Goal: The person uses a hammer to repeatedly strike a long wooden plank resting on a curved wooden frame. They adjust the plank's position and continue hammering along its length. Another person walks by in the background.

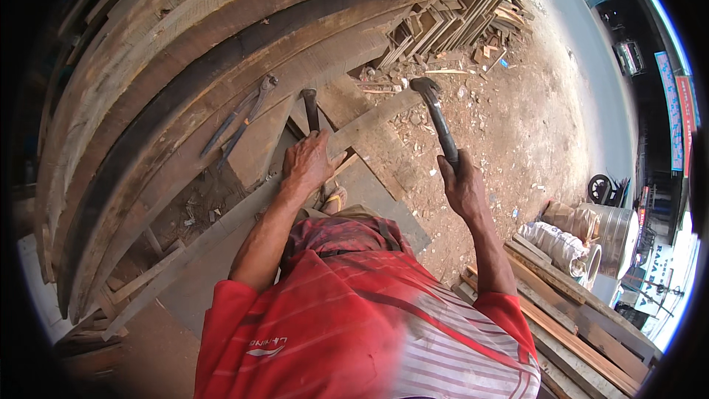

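Note:
My right hand (465, 181) is wrapped round the grip of a claw hammer (442, 122), its dark head raised at the far end. In my left hand (310, 159) is a short dark metal bar (311, 109) with a wider, flat upper end. The bar stands over wooden boards (347, 103), and its lower end is hidden by the hand and boards. Left of it, a pair of long-handled pincers (247, 117) lies on a timber. A narrow plank (377, 118) runs across the boards between my hands. Part of a sandalled foot (334, 199) shows below them.
Large curved-looking timbers (221, 44) are stacked along the left. Thin boards (443, 26) lean in a pile at the far side. Wood chips litter the dirt ground (509, 118). To the right are more planks (576, 318), white sacks (554, 244) and a metal drum (613, 236).

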`<action>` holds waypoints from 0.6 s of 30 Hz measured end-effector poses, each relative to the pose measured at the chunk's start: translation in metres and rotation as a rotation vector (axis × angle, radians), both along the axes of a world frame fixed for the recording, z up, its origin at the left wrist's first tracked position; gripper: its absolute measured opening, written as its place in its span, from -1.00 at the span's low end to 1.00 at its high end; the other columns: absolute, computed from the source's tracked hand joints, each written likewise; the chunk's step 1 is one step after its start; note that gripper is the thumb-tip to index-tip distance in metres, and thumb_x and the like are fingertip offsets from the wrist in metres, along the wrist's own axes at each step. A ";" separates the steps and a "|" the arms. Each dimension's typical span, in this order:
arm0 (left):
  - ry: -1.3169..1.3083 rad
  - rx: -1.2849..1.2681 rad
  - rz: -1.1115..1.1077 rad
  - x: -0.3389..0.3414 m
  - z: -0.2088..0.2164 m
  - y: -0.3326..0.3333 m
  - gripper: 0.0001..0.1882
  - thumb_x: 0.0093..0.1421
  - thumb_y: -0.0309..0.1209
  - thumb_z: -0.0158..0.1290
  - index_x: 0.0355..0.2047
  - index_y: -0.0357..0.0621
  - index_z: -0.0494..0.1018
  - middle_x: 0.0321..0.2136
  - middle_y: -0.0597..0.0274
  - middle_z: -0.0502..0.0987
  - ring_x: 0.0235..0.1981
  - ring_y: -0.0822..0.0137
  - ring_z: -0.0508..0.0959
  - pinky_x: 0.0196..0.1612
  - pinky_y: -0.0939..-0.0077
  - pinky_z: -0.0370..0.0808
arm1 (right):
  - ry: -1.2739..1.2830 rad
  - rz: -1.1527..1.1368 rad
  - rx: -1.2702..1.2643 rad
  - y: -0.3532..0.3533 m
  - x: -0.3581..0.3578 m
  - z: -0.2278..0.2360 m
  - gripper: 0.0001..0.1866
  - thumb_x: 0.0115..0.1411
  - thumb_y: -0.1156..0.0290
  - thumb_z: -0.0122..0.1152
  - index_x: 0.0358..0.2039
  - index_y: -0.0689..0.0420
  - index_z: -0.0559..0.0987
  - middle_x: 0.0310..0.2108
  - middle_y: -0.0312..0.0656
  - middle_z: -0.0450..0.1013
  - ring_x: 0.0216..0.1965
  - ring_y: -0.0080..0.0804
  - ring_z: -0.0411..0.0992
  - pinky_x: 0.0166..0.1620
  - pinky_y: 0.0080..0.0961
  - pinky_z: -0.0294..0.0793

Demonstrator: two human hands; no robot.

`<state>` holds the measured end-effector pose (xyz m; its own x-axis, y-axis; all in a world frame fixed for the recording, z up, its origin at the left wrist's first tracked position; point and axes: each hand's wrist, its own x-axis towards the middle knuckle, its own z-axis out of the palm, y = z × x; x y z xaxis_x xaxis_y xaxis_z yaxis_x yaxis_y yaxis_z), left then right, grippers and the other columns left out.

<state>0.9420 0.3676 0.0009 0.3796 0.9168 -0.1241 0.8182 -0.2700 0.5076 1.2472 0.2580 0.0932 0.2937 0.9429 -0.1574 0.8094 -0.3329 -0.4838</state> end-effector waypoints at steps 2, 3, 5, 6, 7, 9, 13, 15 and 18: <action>0.024 -0.022 0.009 -0.007 -0.006 -0.012 -0.39 0.15 0.02 0.28 -0.06 -0.26 0.41 -0.16 -0.11 0.59 -0.10 -0.15 0.62 -0.10 -0.03 0.55 | 0.128 -0.035 0.121 0.002 -0.025 0.029 -0.66 0.39 0.15 0.21 -0.16 0.21 0.45 -0.56 -0.07 0.42 -0.49 -0.23 0.42 -0.40 -0.27 0.40; 0.024 -0.022 0.014 -0.007 -0.008 -0.010 -0.38 0.15 0.03 0.28 -0.05 -0.25 0.42 -0.15 -0.10 0.59 -0.09 -0.15 0.62 -0.10 -0.03 0.55 | 0.185 -0.064 0.188 0.001 -0.032 0.040 -0.67 0.41 0.15 0.19 -0.18 0.21 0.46 -0.57 -0.20 0.38 -0.51 -0.43 0.35 -0.40 -0.37 0.37; 0.019 -0.005 0.015 -0.004 -0.007 -0.006 -0.37 0.16 0.04 0.28 -0.03 -0.25 0.42 -0.14 -0.09 0.59 -0.09 -0.15 0.62 -0.09 -0.03 0.55 | 0.193 0.064 0.457 0.001 -0.024 0.037 -0.82 0.40 0.33 0.19 -0.18 0.18 0.46 -0.48 -0.33 0.37 -0.49 -0.58 0.26 -0.39 -0.52 0.33; 0.019 0.005 0.015 -0.004 -0.007 -0.007 -0.36 0.16 0.04 0.27 -0.02 -0.25 0.42 -0.13 -0.09 0.58 -0.09 -0.14 0.62 -0.09 -0.03 0.55 | 0.221 0.110 0.512 0.000 -0.011 0.025 -0.83 0.40 0.35 0.17 -0.18 0.18 0.45 -0.48 -0.32 0.37 -0.48 -0.58 0.27 -0.40 -0.51 0.34; 0.016 0.018 0.008 -0.003 -0.006 -0.006 -0.35 0.16 0.05 0.27 -0.01 -0.25 0.42 -0.13 -0.09 0.58 -0.09 -0.14 0.62 -0.08 -0.03 0.55 | 0.245 0.151 0.572 -0.002 -0.001 0.007 -0.84 0.40 0.37 0.16 -0.18 0.19 0.45 -0.47 -0.30 0.37 -0.48 -0.57 0.27 -0.40 -0.50 0.35; 0.038 -0.030 -0.008 -0.002 -0.006 -0.004 -0.35 0.16 0.04 0.27 0.00 -0.26 0.42 -0.12 -0.09 0.58 -0.08 -0.14 0.62 -0.08 -0.03 0.54 | 0.080 -0.003 0.331 -0.003 0.006 -0.012 -0.72 0.36 0.26 0.22 -0.13 0.19 0.43 -0.49 0.12 0.51 -0.48 0.13 0.54 -0.41 -0.11 0.46; 0.042 -0.030 -0.005 0.000 0.001 -0.002 -0.36 0.16 0.03 0.28 -0.01 -0.26 0.42 -0.11 -0.09 0.58 -0.06 -0.15 0.61 -0.06 -0.03 0.54 | 0.017 -0.122 -0.039 0.011 0.001 -0.007 -0.60 0.39 0.09 0.16 -0.21 0.23 0.44 -0.44 0.32 0.52 -0.34 0.37 0.52 -0.32 0.06 0.44; 0.056 -0.076 -0.005 -0.002 -0.001 -0.004 -0.37 0.16 0.02 0.28 -0.02 -0.27 0.42 -0.11 -0.09 0.58 -0.05 -0.15 0.61 -0.06 -0.03 0.53 | 0.091 -0.175 0.051 0.002 -0.013 0.000 -0.58 0.41 0.05 0.16 -0.21 0.24 0.46 -0.51 0.15 0.49 -0.44 0.04 0.51 -0.34 -0.09 0.43; 0.058 -0.046 0.012 -0.001 0.002 -0.003 -0.38 0.15 0.01 0.29 -0.04 -0.26 0.42 -0.13 -0.08 0.58 -0.08 -0.15 0.61 -0.08 -0.03 0.54 | 0.222 -0.204 0.214 -0.004 -0.016 0.009 -0.55 0.41 0.02 0.17 -0.21 0.23 0.45 -0.54 -0.14 0.39 -0.47 -0.39 0.36 -0.38 -0.30 0.39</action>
